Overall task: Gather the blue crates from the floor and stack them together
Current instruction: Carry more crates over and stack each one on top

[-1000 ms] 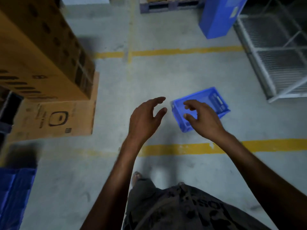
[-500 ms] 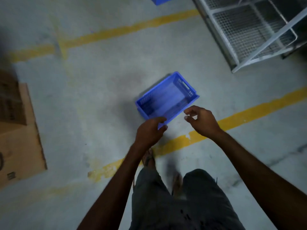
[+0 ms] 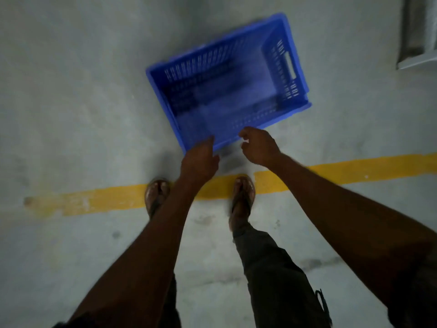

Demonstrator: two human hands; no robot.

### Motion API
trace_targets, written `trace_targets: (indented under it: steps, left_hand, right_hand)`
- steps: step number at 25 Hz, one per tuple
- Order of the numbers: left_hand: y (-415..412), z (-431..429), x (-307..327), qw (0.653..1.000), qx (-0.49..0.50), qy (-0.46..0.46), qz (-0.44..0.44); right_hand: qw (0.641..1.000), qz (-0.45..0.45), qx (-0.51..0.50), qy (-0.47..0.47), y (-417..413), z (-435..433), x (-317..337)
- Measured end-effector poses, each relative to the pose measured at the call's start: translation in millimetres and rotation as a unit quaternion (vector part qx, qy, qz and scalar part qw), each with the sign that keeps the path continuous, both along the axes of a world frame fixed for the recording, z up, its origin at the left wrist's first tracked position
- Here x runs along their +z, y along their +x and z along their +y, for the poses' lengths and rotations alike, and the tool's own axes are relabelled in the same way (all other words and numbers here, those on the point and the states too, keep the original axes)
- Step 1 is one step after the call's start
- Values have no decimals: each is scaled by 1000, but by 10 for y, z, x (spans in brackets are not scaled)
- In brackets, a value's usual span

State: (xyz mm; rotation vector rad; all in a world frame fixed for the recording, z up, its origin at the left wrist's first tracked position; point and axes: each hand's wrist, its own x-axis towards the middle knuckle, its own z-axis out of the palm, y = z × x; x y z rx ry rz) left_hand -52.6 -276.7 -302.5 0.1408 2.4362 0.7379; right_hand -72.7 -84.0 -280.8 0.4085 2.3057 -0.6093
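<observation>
Blue crate (image 3: pixel 227 91) just ahead, long axis slanting left-right; left hand (image 3: pixel 198 159) touches near rim, right hand (image 3: pixel 259 147) unclenched beside it.

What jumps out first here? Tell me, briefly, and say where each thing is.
The bright blue crate stands out first: empty, open side up, on the grey concrete floor in the upper middle. Just below it, the left hand and right hand reach for its near rim. Lower down, a yellow line crosses the floor, with the person's sandalled feet on it.
</observation>
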Motion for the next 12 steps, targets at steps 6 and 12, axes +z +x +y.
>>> trace_targets:
  steps: [6, 12]
  left_hand:
    - [74, 258, -1175, 990, -42, -132, -7]
    - [-125, 88, -1045, 993, -49, -106, 30]
  right_hand:
    - [946, 28, 284, 151, -49, 114, -1361]
    - [924, 78, 330, 176, -199, 147, -1192]
